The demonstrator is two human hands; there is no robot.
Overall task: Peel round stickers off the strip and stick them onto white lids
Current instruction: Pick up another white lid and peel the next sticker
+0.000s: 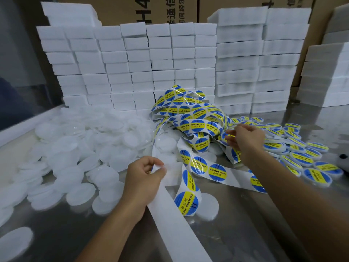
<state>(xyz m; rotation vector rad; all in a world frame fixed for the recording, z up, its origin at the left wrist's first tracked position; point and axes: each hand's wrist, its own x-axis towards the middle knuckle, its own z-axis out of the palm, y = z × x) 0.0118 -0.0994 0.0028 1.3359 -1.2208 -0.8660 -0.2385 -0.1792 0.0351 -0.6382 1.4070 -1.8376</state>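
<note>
Presently the left hand [143, 178] pinches the bare white backing of the sticker strip [205, 169], thumb and fingers curled on it. The right hand [245, 140] reaches into the tangled heap with fingers loosely spread; whether it holds a sticker cannot be told. Plain white lids [79, 148] lie piled at left, finished lids [302, 157] at right. Risk: looped strip may snag or stick to itself. Bare metal table [236, 233] remains open nearest the person.
</note>
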